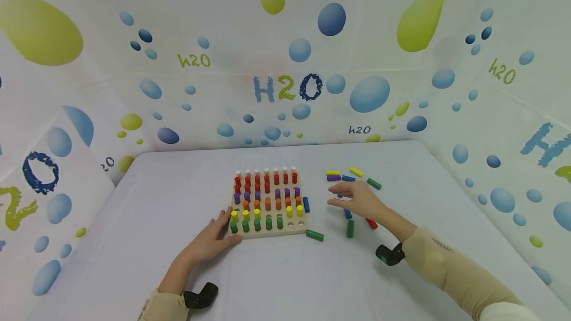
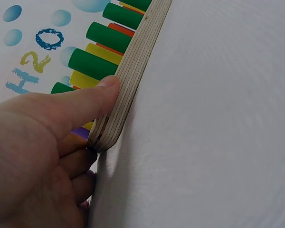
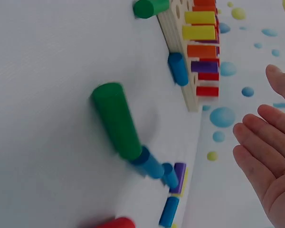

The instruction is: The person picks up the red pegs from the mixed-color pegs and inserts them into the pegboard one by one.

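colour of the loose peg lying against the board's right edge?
Blue peg, clearest in the right wrist view.

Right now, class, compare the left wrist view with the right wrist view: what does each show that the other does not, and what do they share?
Only the left wrist view shows the left hand, its thumb pressed against the corner of the peg board, the other fingers at the board's end.

Only the right wrist view shows the right hand, open and holding nothing, above loose pegs on the table: a green peg, blue pegs and a red peg.

Both show the wooden board with green and yellow pegs standing in it.
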